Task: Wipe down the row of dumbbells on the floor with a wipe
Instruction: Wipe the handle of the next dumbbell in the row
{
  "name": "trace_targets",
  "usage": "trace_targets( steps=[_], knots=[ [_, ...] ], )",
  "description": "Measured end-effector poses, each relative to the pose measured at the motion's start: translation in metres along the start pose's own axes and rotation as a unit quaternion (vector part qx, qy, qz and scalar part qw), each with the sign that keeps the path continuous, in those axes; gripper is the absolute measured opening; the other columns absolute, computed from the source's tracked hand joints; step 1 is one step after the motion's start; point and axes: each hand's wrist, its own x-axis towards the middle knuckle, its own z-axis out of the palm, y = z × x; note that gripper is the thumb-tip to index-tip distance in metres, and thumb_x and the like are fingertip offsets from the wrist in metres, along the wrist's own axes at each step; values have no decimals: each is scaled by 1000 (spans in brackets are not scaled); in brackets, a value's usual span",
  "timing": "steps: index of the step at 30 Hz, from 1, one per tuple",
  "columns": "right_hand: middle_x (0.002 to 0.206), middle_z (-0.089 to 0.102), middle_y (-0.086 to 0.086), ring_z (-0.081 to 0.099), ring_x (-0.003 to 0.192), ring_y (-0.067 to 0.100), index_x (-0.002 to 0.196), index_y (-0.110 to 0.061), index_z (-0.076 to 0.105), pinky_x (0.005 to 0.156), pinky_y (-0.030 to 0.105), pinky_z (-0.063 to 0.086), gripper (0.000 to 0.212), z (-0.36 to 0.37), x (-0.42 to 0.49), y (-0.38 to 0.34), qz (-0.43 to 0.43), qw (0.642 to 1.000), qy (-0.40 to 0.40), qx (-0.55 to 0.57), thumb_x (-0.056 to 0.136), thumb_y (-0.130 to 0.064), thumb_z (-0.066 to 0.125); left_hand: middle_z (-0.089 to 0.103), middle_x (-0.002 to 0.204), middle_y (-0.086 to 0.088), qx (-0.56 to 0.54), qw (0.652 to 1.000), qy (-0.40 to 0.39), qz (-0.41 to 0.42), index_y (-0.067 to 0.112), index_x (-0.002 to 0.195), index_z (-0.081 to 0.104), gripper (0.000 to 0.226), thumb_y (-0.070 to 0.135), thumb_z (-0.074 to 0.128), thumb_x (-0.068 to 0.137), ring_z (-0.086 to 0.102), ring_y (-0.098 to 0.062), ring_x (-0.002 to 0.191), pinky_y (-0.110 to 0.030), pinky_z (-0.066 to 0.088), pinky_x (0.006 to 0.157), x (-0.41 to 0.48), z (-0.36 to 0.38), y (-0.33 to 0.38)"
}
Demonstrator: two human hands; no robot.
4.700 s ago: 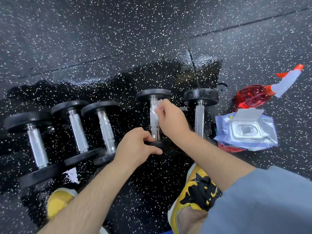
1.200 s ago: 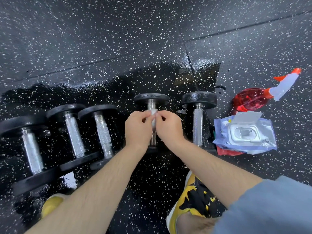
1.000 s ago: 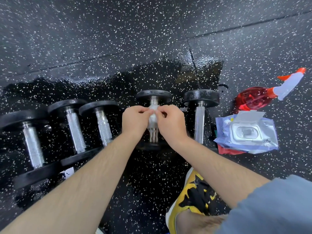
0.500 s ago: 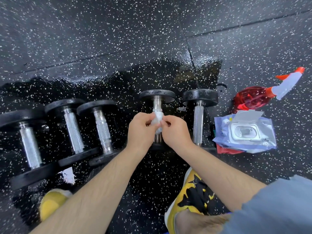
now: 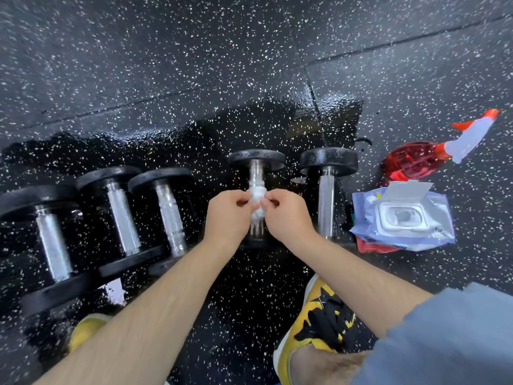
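wipe bunched between both hands, over the fourth handle

both my hands are busy with the wipe (image 5: 257, 194). my left hand (image 5: 226, 218) and my right hand (image 5: 290, 218) each pinch a side of it between thumb and fingertips, knuckles almost meeting. the wipe is a crumpled white wad right over the steel handle of the dumbbell under my hands (image 5: 256, 159), the fourth from the left in the row. i cannot tell whether it touches the bar or hangs just above it.

as i judge it, the step is getting the wipe into a usable shape before rubbing the handle. to do it well i'd open the wad to a flat, fresh face, lay it round the bar, and close one hand round it so the cloth presses into the textured steel. then i'd twist and slide from one head to the other, while my other hand steadies a head so the dumbbell doesn't roll on the wet-looking floor (image 5: 194, 134).

the three dumbbells to the left (image 5: 122, 218) and the far-right dumbbell (image 5: 327, 195) lie on the floor, and i'm touching none of them. if this wipe turns out dry or dirty, the wipe pack (image 5: 402, 220) lies with its flap open just beside the far-right dumbbell, near the spray bottle (image 5: 413, 162).
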Motion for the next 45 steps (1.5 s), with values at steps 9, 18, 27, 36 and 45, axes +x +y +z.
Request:
trace_targets(
  steps=[9, 18, 27, 36, 45],
  knots=[
    [64, 38, -5, 33, 55, 10, 57, -17, 36, 50, 23, 21, 49, 8, -14, 2, -70, 991, 24, -108, 101, -26, 57, 73, 90, 3, 24, 997, -59, -49, 16, 95, 78, 12, 20, 66, 95, 63, -10, 81, -15, 43, 61, 9, -4, -6],
    [53, 40, -9, 34, 48, 4, 53, -23, 37, 44, 17, 27, 52, -4, 2, -5, -31, 1000, -1, -7, 102, -10, 48, 63, 88, 2, -1, 998, 68, -1, 9, 74, 68, 18, 17, 71, 89, 58, -10, 80, -16, 41, 65, 7, 16, 10],
    [62, 50, -1, 42, 56, 14, 68, -7, 57, 46, 24, 30, 24, -2, -2, 6, 29, 992, -89, -81, 90, -2, 51, 57, 96, -3, 12, 997, -47, 64, 13, 85, 54, 18, 17, 68, 95, 59, -15, 90, -26, 51, 71, -5, 9, -7],
    [58, 46, 0, 35, 53, 17, 71, -3, 58, 54, 32, 38, 44, -6, -1, -2, -33, 988, -65, -134, 89, -41, 73, 65, 76, 10, 25, 999, -28, 6, 20, 77, 70, 13, 21, 79, 86, 52, -1, 63, -20, 39, 60, -11, -10, -23],
    [48, 40, -4, 34, 46, 16, 49, -19, 45, 46, 25, 32, 56, -20, 6, -1, 8, 949, -170, -265, 87, -44, 77, 59, 70, 11, 137, 972, -180, -63, 19, 81, 59, 48, 59, 85, 70, 48, -15, 62, -31, 44, 68, 0, -13, -10]
  ],
)
